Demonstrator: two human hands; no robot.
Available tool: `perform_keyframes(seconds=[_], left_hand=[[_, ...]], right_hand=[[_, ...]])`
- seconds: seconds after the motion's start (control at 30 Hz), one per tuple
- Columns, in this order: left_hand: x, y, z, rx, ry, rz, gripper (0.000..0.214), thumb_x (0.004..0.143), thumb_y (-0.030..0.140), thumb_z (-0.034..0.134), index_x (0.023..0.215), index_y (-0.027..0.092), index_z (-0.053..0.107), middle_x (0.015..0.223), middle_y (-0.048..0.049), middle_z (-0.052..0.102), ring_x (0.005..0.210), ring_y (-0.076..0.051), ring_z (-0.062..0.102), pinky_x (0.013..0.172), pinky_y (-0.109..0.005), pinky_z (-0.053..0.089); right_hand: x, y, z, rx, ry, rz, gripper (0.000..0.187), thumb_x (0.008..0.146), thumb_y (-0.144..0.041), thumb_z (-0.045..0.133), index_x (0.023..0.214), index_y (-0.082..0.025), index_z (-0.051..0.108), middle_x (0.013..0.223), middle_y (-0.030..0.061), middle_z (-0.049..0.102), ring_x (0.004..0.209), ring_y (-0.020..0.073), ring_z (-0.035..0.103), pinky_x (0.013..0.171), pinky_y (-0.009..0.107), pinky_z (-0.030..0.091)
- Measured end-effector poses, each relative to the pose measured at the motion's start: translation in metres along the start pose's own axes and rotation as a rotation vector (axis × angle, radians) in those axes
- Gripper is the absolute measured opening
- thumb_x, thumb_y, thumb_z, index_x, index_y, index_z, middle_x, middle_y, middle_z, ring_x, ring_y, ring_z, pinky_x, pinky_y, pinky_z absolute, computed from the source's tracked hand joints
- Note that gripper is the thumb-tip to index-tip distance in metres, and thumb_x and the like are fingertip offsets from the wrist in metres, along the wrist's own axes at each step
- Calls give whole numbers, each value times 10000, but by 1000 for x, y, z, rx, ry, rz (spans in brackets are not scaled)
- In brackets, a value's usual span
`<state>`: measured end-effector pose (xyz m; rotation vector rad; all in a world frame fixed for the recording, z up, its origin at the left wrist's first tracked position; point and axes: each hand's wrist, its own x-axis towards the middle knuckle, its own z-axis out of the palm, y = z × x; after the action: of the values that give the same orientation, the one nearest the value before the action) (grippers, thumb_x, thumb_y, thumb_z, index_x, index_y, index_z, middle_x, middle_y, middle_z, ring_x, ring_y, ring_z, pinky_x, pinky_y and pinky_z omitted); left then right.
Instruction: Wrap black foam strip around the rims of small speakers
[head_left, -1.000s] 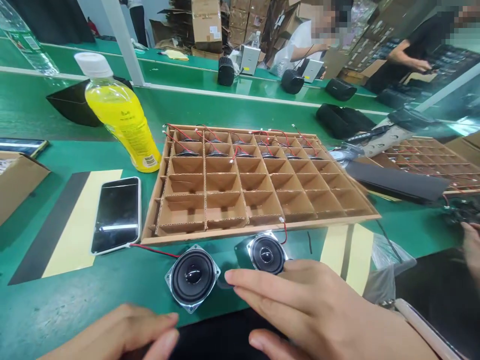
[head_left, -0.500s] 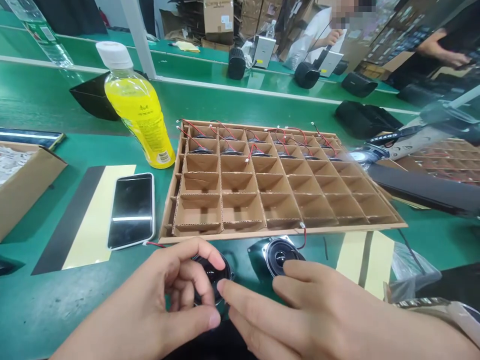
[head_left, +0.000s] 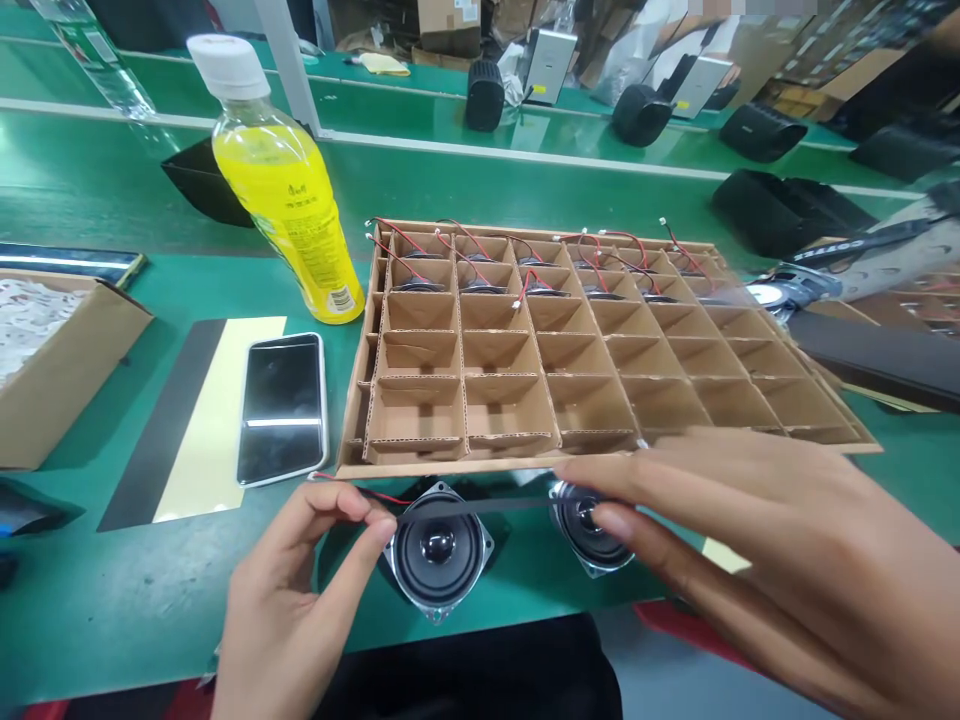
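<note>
A thin black strip [head_left: 480, 507] stretches between my two hands, above the near edge of a round black speaker [head_left: 438, 575] with a metal frame on the green bench. My left hand [head_left: 315, 570] pinches the strip's left end between thumb and fingertips. At the other end, the fingers of my right hand [head_left: 720, 540] close on the strip, over a second speaker [head_left: 589, 530] that they partly cover. Behind both hands lies a cardboard divider tray [head_left: 510, 462], its far rows holding speakers with red and black wires.
A phone [head_left: 282, 410] lies left of the tray on black and yellow sheets [head_left: 202, 410]. A bottle of yellow drink [head_left: 289, 200] stands behind it. At far left is a cardboard box [head_left: 82, 370] of white pieces. A co-worker's arm shows across the bench.
My hands have moved apart, drawing the black strip between them, and the left speaker is uncovered. My right hand has shifted right and up. The view has tilted down slightly.
</note>
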<state>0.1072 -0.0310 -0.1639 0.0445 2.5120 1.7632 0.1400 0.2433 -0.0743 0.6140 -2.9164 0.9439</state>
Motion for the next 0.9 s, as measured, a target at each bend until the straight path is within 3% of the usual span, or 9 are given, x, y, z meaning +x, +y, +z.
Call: perform_keyframes(seconds=[0.07, 0.13, 0.23, 0.43, 0.67, 0.77, 0.9], left_hand=[[0, 0, 6, 10, 35, 31, 129, 816, 283, 711, 833, 255, 586, 807, 69, 670, 798, -101, 647, 774, -133, 482], [1, 3, 11, 13, 79, 23, 125, 811, 271, 704, 807, 263, 579, 788, 83, 676, 785, -98, 658, 775, -138, 478], [2, 10, 15, 30, 121, 11, 136, 805, 264, 701, 777, 270, 569, 770, 99, 684, 771, -92, 665, 759, -139, 468], [2, 9, 15, 45, 131, 8, 127, 794, 291, 716, 772, 280, 591, 769, 107, 704, 776, -96, 673, 740, -151, 466], [5, 1, 9, 80, 101, 55, 147, 774, 277, 758, 766, 276, 611, 757, 111, 722, 753, -76, 689, 700, -93, 472], [7, -1, 6, 91, 59, 92, 119, 775, 240, 746, 731, 279, 643, 741, 118, 718, 731, -60, 688, 720, -58, 474], [10, -1, 7, 79, 50, 77, 119, 780, 209, 715, 698, 277, 661, 730, 114, 722, 724, -51, 690, 745, -34, 475]], right_hand=[[3, 0, 0, -267, -22, -26, 172, 975, -272, 465, 1049, -216, 610, 811, -3, 571, 692, 41, 457, 611, 198, 344], [6, -1, 0, -365, -18, -26, 187, 991, -269, 432, 1009, -198, 604, 820, -2, 558, 756, 54, 448, 679, 209, 359], [7, -2, 1, -375, 2, -24, 151, 976, -242, 467, 1025, -197, 602, 895, -7, 561, 840, 82, 418, 763, 250, 337], [2, -6, 0, -401, 55, -2, 207, 977, -213, 455, 1133, -222, 590, 961, 12, 533, 887, 70, 425, 739, 241, 323], [4, -22, -5, -377, 23, 33, 110, 994, -204, 425, 1038, -186, 524, 1021, 0, 536, 914, 53, 448, 778, 242, 359], [6, -32, -8, -351, 2, 97, 141, 980, -178, 449, 1088, -229, 524, 1030, -9, 529, 907, 52, 451, 803, 258, 378], [7, -32, -11, -357, 12, 70, 198, 976, -186, 459, 1133, -278, 536, 1031, -12, 530, 902, 56, 457, 794, 265, 391]])
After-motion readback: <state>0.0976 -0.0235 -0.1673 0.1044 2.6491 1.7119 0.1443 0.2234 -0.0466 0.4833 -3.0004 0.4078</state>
